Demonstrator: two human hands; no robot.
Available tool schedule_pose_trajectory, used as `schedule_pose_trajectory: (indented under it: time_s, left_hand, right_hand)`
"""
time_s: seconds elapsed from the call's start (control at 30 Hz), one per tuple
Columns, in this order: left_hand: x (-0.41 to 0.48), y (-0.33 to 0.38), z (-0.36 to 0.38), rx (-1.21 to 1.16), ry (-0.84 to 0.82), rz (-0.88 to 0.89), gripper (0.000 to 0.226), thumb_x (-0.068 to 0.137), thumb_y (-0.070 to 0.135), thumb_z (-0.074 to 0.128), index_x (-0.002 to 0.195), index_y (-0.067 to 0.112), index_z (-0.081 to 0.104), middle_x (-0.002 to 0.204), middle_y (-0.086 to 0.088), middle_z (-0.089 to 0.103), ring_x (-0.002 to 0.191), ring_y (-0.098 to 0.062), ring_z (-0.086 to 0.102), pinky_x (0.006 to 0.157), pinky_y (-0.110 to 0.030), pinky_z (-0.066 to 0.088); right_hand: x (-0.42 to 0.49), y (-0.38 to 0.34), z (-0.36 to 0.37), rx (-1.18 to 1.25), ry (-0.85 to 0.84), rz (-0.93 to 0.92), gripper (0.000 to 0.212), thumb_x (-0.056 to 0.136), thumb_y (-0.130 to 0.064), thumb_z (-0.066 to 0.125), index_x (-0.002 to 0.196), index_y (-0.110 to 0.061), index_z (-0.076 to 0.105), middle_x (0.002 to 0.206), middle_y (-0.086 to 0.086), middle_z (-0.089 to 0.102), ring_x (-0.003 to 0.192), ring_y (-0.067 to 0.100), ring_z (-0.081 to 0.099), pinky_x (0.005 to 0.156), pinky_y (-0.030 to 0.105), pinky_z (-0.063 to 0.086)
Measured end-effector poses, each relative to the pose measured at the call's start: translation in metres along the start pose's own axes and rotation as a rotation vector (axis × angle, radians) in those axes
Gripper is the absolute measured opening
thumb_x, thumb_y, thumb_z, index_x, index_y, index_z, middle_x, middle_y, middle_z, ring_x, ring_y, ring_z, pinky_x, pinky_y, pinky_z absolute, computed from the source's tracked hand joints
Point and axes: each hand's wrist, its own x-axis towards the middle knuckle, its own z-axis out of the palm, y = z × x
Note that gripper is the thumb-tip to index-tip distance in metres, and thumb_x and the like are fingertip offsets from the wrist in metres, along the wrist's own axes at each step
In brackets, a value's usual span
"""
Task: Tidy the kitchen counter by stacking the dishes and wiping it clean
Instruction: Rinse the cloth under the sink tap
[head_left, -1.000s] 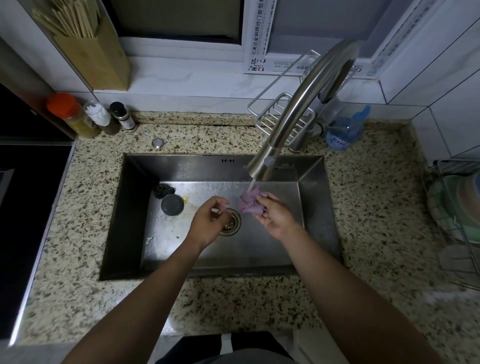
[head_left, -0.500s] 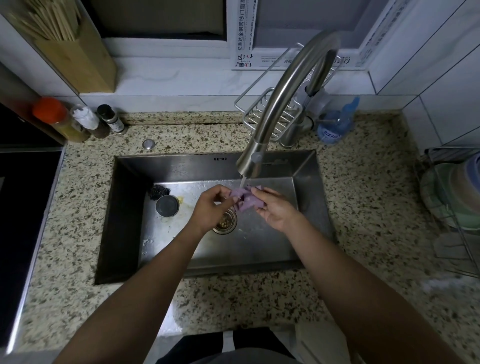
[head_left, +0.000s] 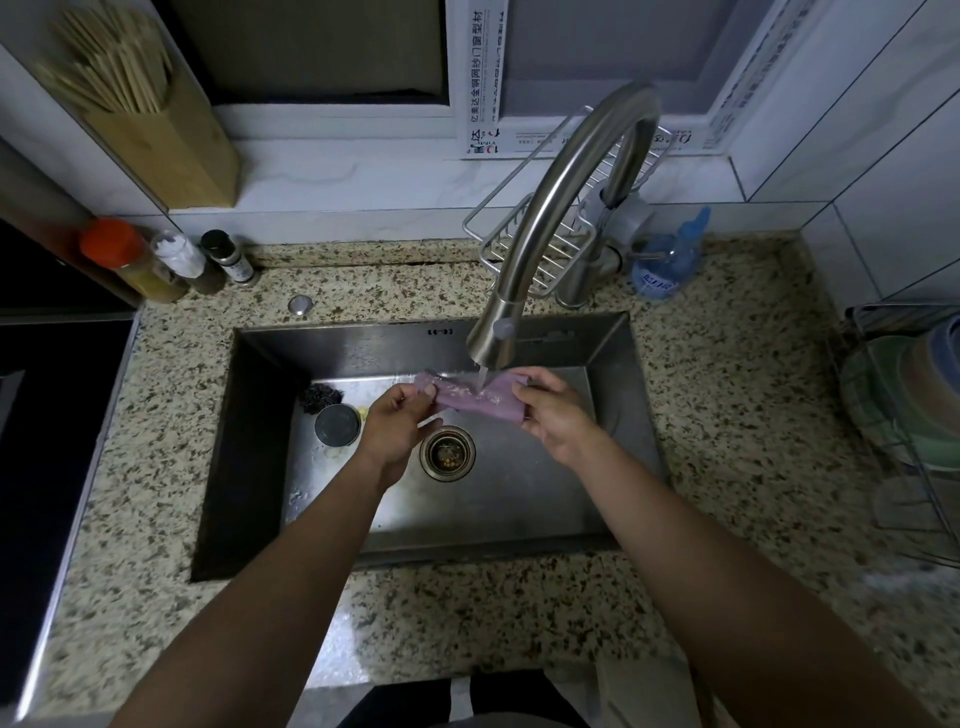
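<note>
A purple cloth (head_left: 475, 399) is stretched out flat between both hands over the steel sink (head_left: 519, 525). Water runs onto its middle from the curved steel faucet (head_left: 545, 234). My left hand (head_left: 397, 423) pinches the cloth's left end. Holding the right end is my right hand (head_left: 553, 413). Stacked dishes (head_left: 904, 395) sit in a wire rack at the far right edge. The speckled granite counter (head_left: 727, 415) surrounds the sink.
In the sink lie a drain strainer (head_left: 448, 451), a round dark plug (head_left: 336, 425) and a black scrubber (head_left: 321, 397). Behind stand spice bottles (head_left: 171, 262), a wooden chopstick holder (head_left: 156, 130), a wire sponge rack (head_left: 545, 249) and a blue bottle (head_left: 665, 260). A black cooktop (head_left: 47, 441) lies left.
The cloth was bunched in my right hand alone. My left hand took hold of it, and both hands pulled it out flat under the water.
</note>
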Motion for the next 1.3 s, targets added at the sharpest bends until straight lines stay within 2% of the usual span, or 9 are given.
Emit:
schedule_pose_trajectory:
  time_s: [0.17, 0.3, 0.43, 0.57, 0.63, 0.93, 1.0, 1.13, 1.3]
  left_hand:
    - [0.013, 0.005, 0.010, -0.147, -0.003, -0.103, 0.013, 0.102, 0.014, 0.060, 0.090, 0.011, 0.061, 0.091, -0.008, 0.076, 0.092, -0.019, 0.072, 0.087, -0.030, 0.061]
    - [0.021, 0.006, 0.024, -0.166, -0.006, -0.155, 0.015, 0.105, 0.015, 0.056, 0.090, 0.014, 0.059, 0.099, -0.011, 0.074, 0.095, -0.021, 0.071, 0.093, -0.034, 0.058]
    - [0.029, 0.005, 0.035, -0.136, -0.002, -0.160, 0.017, 0.106, 0.017, 0.054, 0.089, 0.015, 0.057, 0.109, -0.013, 0.072, 0.100, -0.023, 0.069, 0.099, -0.039, 0.055]
    - [0.030, -0.003, 0.036, -0.072, -0.030, -0.177, 0.016, 0.106, 0.021, 0.055, 0.092, 0.016, 0.059, 0.114, -0.015, 0.072, 0.106, -0.027, 0.068, 0.085, -0.035, 0.059]
    - [0.028, -0.008, 0.036, -0.036, -0.059, -0.199, 0.013, 0.106, 0.022, 0.054, 0.095, 0.016, 0.059, 0.111, -0.015, 0.073, 0.104, -0.028, 0.070, 0.082, -0.033, 0.060]
    - [0.014, -0.023, 0.025, 0.131, -0.155, -0.276, 0.010, 0.105, 0.012, 0.056, 0.095, 0.014, 0.058, 0.107, -0.019, 0.068, 0.103, -0.029, 0.066, 0.104, -0.048, 0.051]
    - [0.011, -0.025, 0.020, 0.121, -0.129, -0.284, 0.013, 0.105, 0.011, 0.055, 0.094, 0.016, 0.056, 0.106, -0.017, 0.070, 0.103, -0.029, 0.069, 0.101, -0.044, 0.054]
    - [0.009, -0.023, 0.009, 0.084, -0.036, -0.263, 0.014, 0.107, 0.013, 0.051, 0.095, 0.014, 0.058, 0.092, -0.011, 0.073, 0.081, -0.018, 0.072, 0.084, -0.036, 0.057]
    - [0.009, -0.019, -0.001, 0.067, 0.070, -0.215, 0.012, 0.107, 0.015, 0.053, 0.097, 0.016, 0.060, 0.103, -0.008, 0.072, 0.091, -0.017, 0.070, 0.068, -0.025, 0.058]
  right_hand:
    - [0.005, -0.013, 0.000, 0.007, 0.052, -0.029, 0.020, 0.100, -0.006, 0.060, 0.106, -0.023, 0.069, 0.121, 0.007, 0.070, 0.115, 0.028, 0.066, 0.101, 0.048, 0.054]
    - [0.009, -0.019, -0.006, 0.017, 0.085, -0.051, 0.019, 0.098, -0.006, 0.063, 0.113, -0.018, 0.066, 0.126, 0.013, 0.068, 0.117, 0.030, 0.066, 0.089, 0.041, 0.058]
    - [0.013, -0.021, -0.012, -0.049, 0.136, -0.102, 0.015, 0.096, -0.008, 0.066, 0.099, -0.023, 0.065, 0.118, 0.014, 0.069, 0.108, 0.031, 0.067, 0.081, 0.040, 0.059]
    - [0.010, -0.019, -0.018, -0.197, 0.191, -0.188, 0.010, 0.097, -0.014, 0.066, 0.098, -0.024, 0.066, 0.108, 0.007, 0.068, 0.102, 0.027, 0.067, 0.076, 0.039, 0.059]
    - [0.004, -0.017, -0.022, -0.281, 0.214, -0.239, 0.008, 0.099, -0.014, 0.063, 0.103, -0.021, 0.063, 0.107, 0.002, 0.066, 0.097, 0.020, 0.065, 0.070, 0.033, 0.056]
    - [-0.009, -0.003, -0.031, -0.429, 0.259, -0.319, 0.007, 0.101, -0.009, 0.057, 0.104, -0.015, 0.061, 0.100, -0.006, 0.063, 0.087, 0.002, 0.058, 0.063, 0.009, 0.044]
    - [-0.007, -0.001, -0.028, -0.455, 0.262, -0.334, 0.007, 0.099, -0.004, 0.058, 0.103, -0.009, 0.062, 0.094, -0.007, 0.062, 0.084, -0.001, 0.057, 0.064, 0.006, 0.045]
    - [0.000, 0.002, -0.013, -0.428, 0.203, -0.311, 0.008, 0.098, -0.005, 0.061, 0.096, -0.013, 0.063, 0.094, -0.002, 0.067, 0.089, 0.012, 0.063, 0.074, 0.022, 0.051]
    - [0.012, -0.006, 0.013, -0.275, 0.124, -0.266, 0.007, 0.099, -0.010, 0.062, 0.106, -0.008, 0.062, 0.104, 0.005, 0.071, 0.095, 0.017, 0.066, 0.078, 0.028, 0.053]
